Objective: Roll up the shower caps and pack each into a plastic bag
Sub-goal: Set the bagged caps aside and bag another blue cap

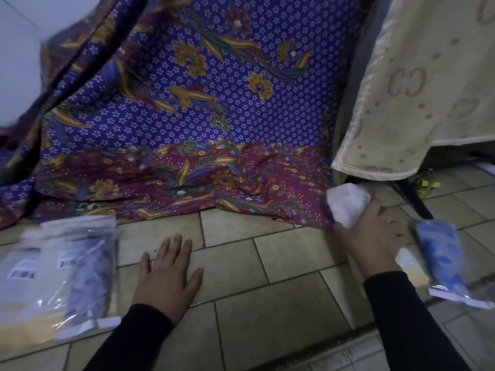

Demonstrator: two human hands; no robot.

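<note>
The pile of plastic bags (53, 271) at the left is blurred and cut by the left edge; its labels cannot be read. The right hand (375, 236) covers the middle of the white roll (345, 204). The blue packet (439, 261) is blurred, its content unclear. A small yellow thing (428, 183) under the cream cloth (401, 103) is too dark to tell.

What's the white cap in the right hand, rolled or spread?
Rolled: the white shower cap is a compact bundle gripped in the right hand.
</note>
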